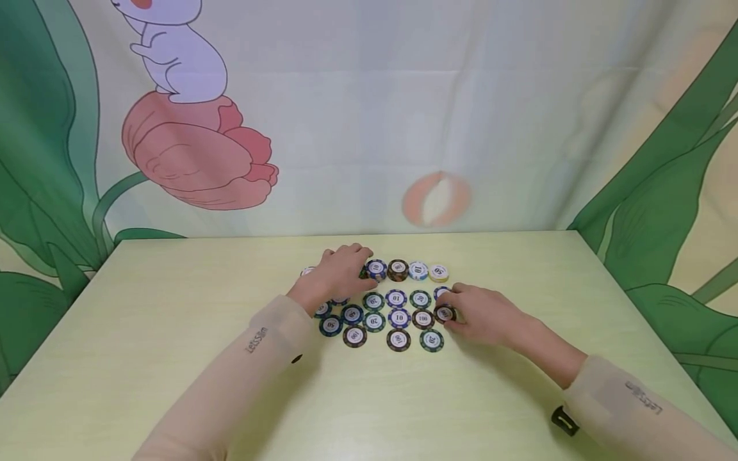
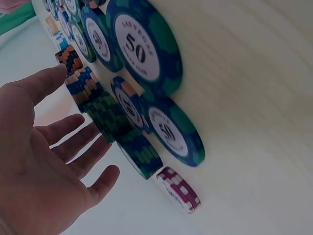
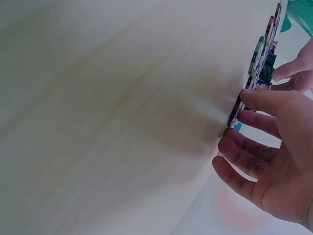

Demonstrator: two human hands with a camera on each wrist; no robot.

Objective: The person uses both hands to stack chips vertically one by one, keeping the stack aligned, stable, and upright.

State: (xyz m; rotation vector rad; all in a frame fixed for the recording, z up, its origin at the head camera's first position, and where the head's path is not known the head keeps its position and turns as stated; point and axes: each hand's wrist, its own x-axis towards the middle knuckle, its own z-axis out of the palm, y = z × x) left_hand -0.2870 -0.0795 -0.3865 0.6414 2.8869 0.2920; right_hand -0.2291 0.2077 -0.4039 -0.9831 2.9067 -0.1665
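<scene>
Several poker chips with printed numbers lie on a pale table. My left hand [image 1: 340,275] is over the back row. In the left wrist view, its fingers are loosely extended and spread beside a green chip stack [image 2: 106,116], with nothing between them and the thumb. At the right end of the flat chips, my right hand [image 1: 484,314] pinches a dark poker chip [image 1: 444,313] between thumb and finger. That chip is at the table surface, and the fingers partly hide a blue chip [image 1: 441,293] behind it. The other right fingers hang loosely curled.
Along the back row stand a blue-and-orange stack [image 1: 377,269], a black-and-orange stack [image 1: 398,269], a light blue stack [image 1: 418,270] and a yellow-edged stack [image 1: 439,273]. A purple-and-white stack [image 2: 178,190] ends the row on the left. Behind the table [image 1: 173,358] hangs a printed curtain [image 1: 346,128].
</scene>
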